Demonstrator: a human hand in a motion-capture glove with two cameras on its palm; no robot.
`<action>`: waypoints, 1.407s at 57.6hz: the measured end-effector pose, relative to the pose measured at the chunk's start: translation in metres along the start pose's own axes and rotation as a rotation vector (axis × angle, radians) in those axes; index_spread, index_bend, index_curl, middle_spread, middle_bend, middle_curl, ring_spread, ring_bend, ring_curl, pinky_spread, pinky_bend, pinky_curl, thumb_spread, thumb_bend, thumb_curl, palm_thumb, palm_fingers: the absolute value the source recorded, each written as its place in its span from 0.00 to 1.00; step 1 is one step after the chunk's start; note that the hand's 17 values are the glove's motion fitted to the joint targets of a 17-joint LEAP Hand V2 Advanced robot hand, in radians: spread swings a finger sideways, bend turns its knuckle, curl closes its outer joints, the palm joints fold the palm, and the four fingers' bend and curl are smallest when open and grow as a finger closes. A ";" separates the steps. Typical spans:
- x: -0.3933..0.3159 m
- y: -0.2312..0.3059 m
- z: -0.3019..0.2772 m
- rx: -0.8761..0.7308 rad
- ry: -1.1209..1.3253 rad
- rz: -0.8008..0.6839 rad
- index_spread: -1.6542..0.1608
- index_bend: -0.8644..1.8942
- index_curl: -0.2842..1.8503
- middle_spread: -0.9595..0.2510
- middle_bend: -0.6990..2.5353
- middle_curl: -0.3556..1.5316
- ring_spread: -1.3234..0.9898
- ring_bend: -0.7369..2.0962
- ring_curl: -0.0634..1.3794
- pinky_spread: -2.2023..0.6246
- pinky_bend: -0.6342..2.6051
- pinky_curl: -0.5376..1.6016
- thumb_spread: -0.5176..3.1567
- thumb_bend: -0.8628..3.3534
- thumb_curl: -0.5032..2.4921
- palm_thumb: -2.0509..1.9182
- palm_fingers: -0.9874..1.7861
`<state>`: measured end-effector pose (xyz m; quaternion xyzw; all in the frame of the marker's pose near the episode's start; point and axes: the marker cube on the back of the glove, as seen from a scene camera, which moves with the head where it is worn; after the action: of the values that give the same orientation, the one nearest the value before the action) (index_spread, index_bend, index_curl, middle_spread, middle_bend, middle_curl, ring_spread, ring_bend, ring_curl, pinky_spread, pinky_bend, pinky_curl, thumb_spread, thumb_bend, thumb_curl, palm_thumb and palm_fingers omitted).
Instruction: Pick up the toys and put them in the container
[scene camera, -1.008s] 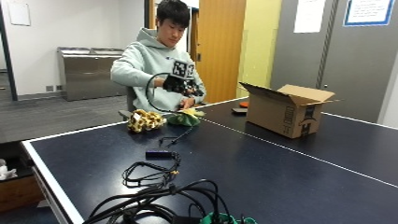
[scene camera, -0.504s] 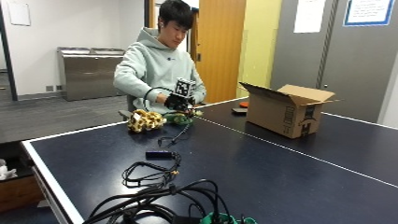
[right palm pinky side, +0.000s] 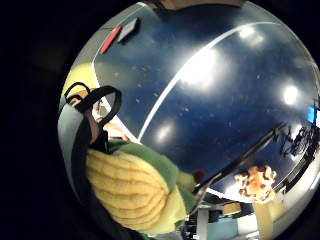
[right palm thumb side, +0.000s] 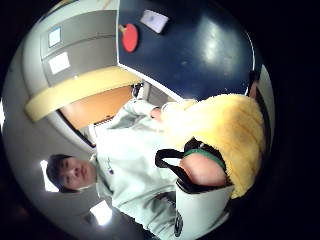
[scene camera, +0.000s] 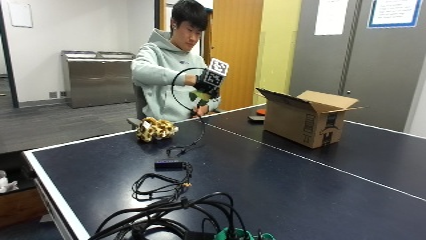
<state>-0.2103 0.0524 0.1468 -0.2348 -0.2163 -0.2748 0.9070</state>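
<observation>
Item one: the black-gloved right hand (scene camera: 205, 89), which I see raised above the dark blue counter (scene camera: 279, 175) at the person's chest height, beside the far edge. Its fingers are curled round a yellow and green ribbed plush toy (scene camera: 198, 96), which hangs clear of the counter surface. In the little finger side palm view the same toy (right palm pinky side: 135, 192) fills the area next to the palm, yellow ribbed body with green fabric along it; in the thumb side view its fuzzy yellow surface (right palm thumb side: 220, 135) lies against the hand.

Item two: a yellow and brown spotted plush toy (scene camera: 156, 130), resting on the counter near the far left edge, well apart from the hand. I also find it small and distant in the little finger side view (right palm pinky side: 256, 182).

Item three: an open brown cardboard box (scene camera: 307, 119), flaps up, standing on the counter to the right of the white centre line, well apart from both toys.

Item four: a red round paddle (right palm thumb side: 130, 37) lying on the counter beyond the box, with a flat dark item just beside it.

Item five: a tangle of black cables (scene camera: 163, 210) on the near part of the counter, with a small black rectangular device (scene camera: 170, 164) beside them.
</observation>
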 end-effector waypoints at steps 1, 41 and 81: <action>-0.007 -0.001 -0.005 0.006 -0.008 -0.009 0.75 0.62 0.49 0.59 0.60 0.62 0.42 0.72 0.47 0.64 0.48 0.50 0.42 0.23 0.38 0.64 0.77; -0.155 -0.161 -0.230 0.732 0.408 -0.196 0.76 0.63 0.61 0.62 0.63 0.66 0.42 0.75 0.52 0.64 0.50 0.53 0.36 0.21 0.48 0.64 0.74; -0.063 -0.167 -0.194 0.646 0.483 -0.032 0.75 0.38 0.41 0.76 0.26 0.42 0.53 0.34 0.26 0.78 0.40 0.44 0.47 0.19 0.32 0.50 0.29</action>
<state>-0.3071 -0.1517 0.0112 0.1372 -0.0756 -0.2539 0.9545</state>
